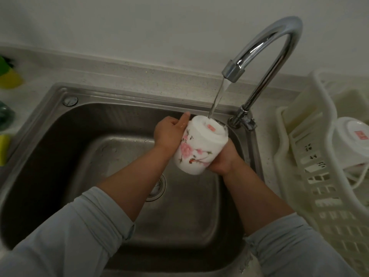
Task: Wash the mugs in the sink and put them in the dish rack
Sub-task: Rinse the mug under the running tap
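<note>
The floral mug (196,145) is held above the sink (60,136), near its back right corner, tipped base-up so the water stream (217,96) from the faucet (279,37) lands on its underside and runs down the outer wall. That suits rinsing the outside and foot, and lets the inside drain. Both hands hold it. The left grip (169,132) clasps the mug's left side with 1 finger lying straight up toward the base, the other fingers hidden behind the wall. The right grip (225,156) is curled under the lower right side near the rim, taking the weight, so the left one looks free to rub or turn the mug. The handle is not visible. On the bench along the sink's right edge stands the dish rack (299,156), where 1 white mug (351,140) already rests upside down. A short carry right would bring this one beside it. The wet glaze is probably slippery, which would explain using 2 hands.
</note>
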Demonstrator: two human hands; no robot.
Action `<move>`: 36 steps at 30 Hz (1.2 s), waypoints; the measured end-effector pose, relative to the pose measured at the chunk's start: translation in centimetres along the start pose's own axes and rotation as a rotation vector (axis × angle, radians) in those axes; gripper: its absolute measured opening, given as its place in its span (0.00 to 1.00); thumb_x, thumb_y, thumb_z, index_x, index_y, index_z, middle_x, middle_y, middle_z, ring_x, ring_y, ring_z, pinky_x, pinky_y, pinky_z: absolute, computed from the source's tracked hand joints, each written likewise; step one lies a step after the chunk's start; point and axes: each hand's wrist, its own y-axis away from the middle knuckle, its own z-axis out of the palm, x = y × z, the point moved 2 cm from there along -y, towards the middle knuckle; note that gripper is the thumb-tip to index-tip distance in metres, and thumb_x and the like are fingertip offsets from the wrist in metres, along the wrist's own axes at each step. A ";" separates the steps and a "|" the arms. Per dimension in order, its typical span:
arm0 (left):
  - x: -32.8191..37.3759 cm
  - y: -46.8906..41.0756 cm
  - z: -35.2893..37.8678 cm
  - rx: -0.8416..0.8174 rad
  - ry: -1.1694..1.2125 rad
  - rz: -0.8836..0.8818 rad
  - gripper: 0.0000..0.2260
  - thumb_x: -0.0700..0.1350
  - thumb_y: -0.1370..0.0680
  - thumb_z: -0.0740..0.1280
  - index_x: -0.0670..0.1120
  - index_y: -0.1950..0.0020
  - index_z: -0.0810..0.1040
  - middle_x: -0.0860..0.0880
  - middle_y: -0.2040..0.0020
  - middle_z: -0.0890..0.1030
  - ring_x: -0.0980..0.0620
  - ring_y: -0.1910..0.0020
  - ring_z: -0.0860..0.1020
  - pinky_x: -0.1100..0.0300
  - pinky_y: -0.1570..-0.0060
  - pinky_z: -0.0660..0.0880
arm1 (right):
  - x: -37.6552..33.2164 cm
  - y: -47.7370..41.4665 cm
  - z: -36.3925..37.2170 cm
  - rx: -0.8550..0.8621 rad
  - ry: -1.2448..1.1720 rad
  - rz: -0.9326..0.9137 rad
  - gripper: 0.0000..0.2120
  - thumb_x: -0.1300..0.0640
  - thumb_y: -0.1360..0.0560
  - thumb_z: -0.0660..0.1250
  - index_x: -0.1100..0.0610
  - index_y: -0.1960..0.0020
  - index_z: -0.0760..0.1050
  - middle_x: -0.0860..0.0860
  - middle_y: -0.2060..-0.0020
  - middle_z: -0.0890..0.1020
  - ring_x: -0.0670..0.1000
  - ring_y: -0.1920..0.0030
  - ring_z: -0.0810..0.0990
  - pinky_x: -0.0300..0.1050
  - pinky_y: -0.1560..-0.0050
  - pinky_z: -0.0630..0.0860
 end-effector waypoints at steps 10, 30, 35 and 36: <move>-2.2 1.0 -0.8 -0.008 0.031 -0.230 0.25 0.62 0.22 0.57 0.47 0.72 0.66 0.49 0.73 0.71 0.52 0.70 0.70 0.59 0.63 0.69 | -0.9 -1.1 1.2 0.394 0.515 -0.402 0.18 0.43 0.27 0.57 0.57 0.57 0.75 0.59 0.60 0.81 0.57 0.59 0.81 0.50 0.55 0.77; 0.3 4.1 0.5 -0.209 0.453 -0.273 0.16 0.52 0.18 0.56 0.45 0.53 0.79 0.47 0.56 0.81 0.50 0.55 0.79 0.56 0.56 0.76 | -2.1 -0.4 3.5 0.640 1.366 -0.634 0.27 0.41 0.24 0.61 0.57 0.33 0.64 0.59 0.37 0.71 0.58 0.39 0.73 0.48 0.44 0.70; 0.9 3.7 0.3 -0.110 0.457 -0.268 0.16 0.50 0.18 0.55 0.43 0.57 0.77 0.49 0.61 0.79 0.55 0.63 0.77 0.65 0.67 0.74 | -0.7 -0.1 2.5 0.443 1.465 -0.784 0.29 0.45 0.22 0.59 0.54 0.26 0.57 0.61 0.28 0.59 0.60 0.30 0.64 0.54 0.33 0.67; 1.0 3.6 0.3 -0.099 0.456 -0.264 0.16 0.49 0.18 0.56 0.44 0.58 0.77 0.49 0.63 0.79 0.57 0.65 0.77 0.67 0.70 0.74 | -0.4 0.2 2.2 0.410 1.495 -0.817 0.30 0.45 0.22 0.59 0.54 0.24 0.54 0.61 0.26 0.56 0.60 0.28 0.60 0.53 0.30 0.64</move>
